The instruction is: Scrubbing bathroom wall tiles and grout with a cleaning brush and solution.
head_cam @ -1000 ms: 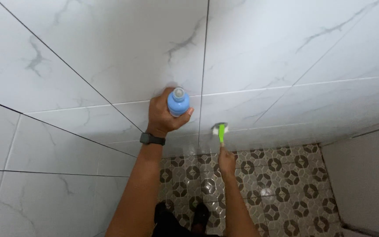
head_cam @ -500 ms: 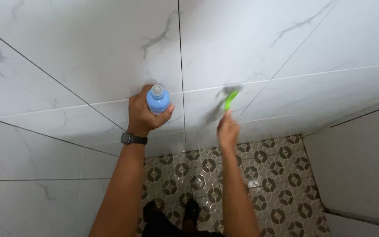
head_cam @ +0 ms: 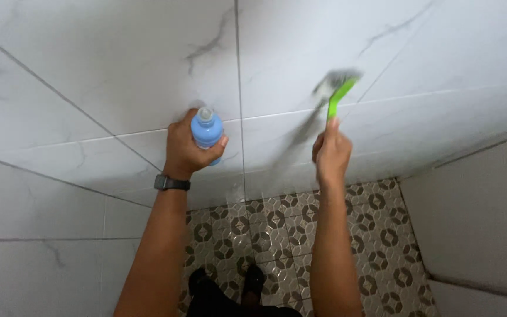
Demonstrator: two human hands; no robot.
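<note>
Evidently the left hand (head_cam: pixel 184 149) gripped a blue bottle (head_cam: pixel 206 130) nozzle-first against the white marble-look wall tile (head_cam: pixel 118 70), while the right hand (head_cam: pixel 331 154) clutched a green scrub brush (head_cam: pixel 338 88), bristles pressed to the tile farther right.

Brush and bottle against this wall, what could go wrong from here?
1. The left hand presses the blue bottle to the wall; squeezing may spill cleaner.
2. The right hand holds the green brush overhead; drips or spatter may fall toward the face.
3. The patterned floor may get wet and slippery.
</note>
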